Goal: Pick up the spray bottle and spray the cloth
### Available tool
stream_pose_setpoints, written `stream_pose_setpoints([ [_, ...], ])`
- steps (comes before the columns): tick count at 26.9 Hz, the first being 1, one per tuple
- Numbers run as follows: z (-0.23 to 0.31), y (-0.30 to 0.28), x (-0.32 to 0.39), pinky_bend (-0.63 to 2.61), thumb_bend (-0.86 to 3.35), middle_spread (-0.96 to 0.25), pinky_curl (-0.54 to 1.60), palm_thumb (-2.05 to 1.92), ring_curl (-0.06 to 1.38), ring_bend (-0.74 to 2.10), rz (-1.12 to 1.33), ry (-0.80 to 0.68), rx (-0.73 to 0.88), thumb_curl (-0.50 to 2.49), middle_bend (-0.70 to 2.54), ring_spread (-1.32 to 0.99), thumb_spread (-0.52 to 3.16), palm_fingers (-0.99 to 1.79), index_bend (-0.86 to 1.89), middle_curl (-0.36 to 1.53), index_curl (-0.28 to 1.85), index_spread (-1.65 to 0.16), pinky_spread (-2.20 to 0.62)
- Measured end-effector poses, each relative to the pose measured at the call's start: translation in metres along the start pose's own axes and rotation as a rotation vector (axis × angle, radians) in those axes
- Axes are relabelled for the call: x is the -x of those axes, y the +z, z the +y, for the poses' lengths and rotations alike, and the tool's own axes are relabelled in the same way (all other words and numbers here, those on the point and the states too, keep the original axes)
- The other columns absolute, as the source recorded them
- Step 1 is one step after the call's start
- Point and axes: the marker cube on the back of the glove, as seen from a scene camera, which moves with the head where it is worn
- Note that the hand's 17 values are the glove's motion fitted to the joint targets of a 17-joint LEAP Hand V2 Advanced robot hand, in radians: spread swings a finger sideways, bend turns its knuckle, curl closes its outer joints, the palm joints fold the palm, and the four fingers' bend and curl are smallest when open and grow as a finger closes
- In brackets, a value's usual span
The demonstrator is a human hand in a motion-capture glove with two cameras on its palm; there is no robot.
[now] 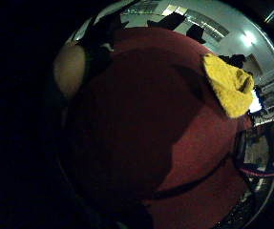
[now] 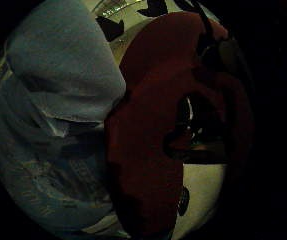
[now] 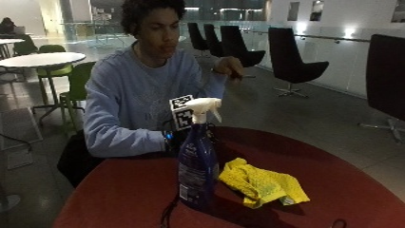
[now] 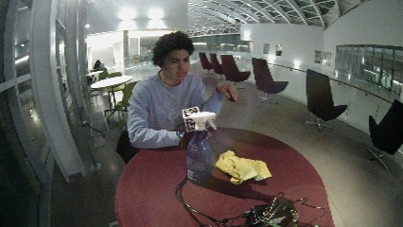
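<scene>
A blue spray bottle (image 3: pixel 196 166) with a white trigger head stands upright on the round red table (image 3: pixel 120 190), seen also in the wide outside view as the bottle (image 4: pixel 199 161). Just to its right lies a crumpled yellow cloth (image 3: pixel 263 183), and the little finger side palm view shows this cloth (image 1: pixel 229 86) a short way off on the red tabletop (image 1: pixel 141 119). My gloved right hand (image 3: pixel 172 140) rests at the table's far edge behind the bottle, mostly hidden by it, holding nothing. The thumb side palm view shows the person's blue sleeve (image 2: pixel 58 100) beside the table (image 2: pixel 143 175).
The person's bare left hand (image 3: pixel 229 66) is raised at shoulder height, gripping a small dark thing. A dark bundle of gear (image 4: pixel 271 215) lies at the table's near edge. Black chairs (image 3: pixel 291 57) stand behind on the floor.
</scene>
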Motion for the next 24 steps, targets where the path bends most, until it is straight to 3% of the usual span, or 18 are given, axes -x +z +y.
stream_pose_setpoints([
  [9, -0.0003, 0.0022, 0.001, 0.18, 0.41, -0.05, 0.16, 0.71, 0.2, 0.33, 0.019, 0.014, 0.008, 0.23, 0.36, -0.02, 0.71, 0.81, 0.29, 0.21, 0.24, -0.26, 0.16],
  [24, 0.0016, 0.0018, 0.0032, 0.2, 0.32, -0.05, 0.23, 0.76, 0.26, 0.31, 0.014, 0.022, 0.002, 0.33, 0.34, -0.01, 0.97, 0.74, 0.13, 0.3, 0.28, -0.34, 0.2],
])
